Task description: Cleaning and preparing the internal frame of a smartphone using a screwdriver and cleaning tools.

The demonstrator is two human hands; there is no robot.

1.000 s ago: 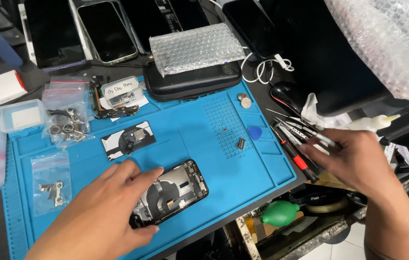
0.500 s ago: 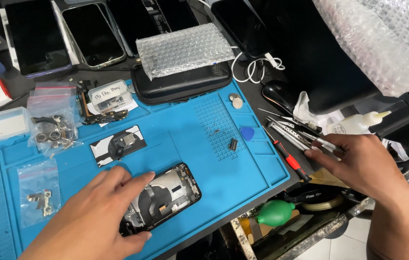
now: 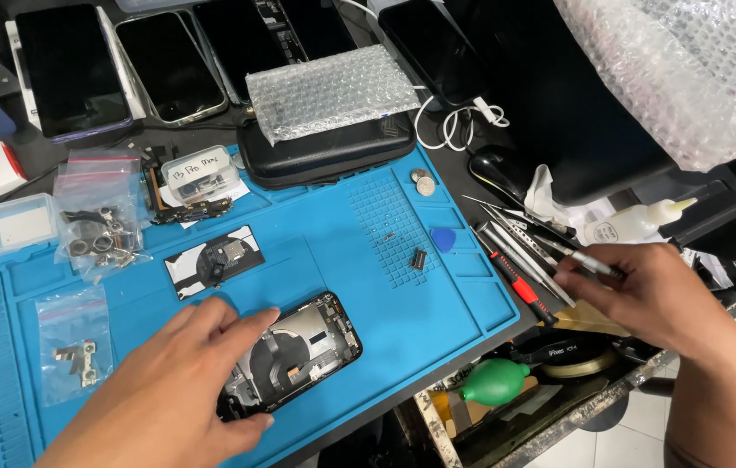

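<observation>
Opened phone [image 3: 298, 355] — back off, dark innards bared — under left hand [image 3: 181, 390].

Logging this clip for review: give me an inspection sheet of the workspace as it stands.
Surface: blue silicone repair mat on a dark bench.
Job's things: opened black phone body; slim metal tool.
Clutter: clear parts bags, black zip case, bubble wrap sheet, green rubber blower.
Grippers: left hand rests on the phone body; right hand pinches the tool.
Cables: white cable.
Surroundings: dark-screened phones in a row.
</observation>
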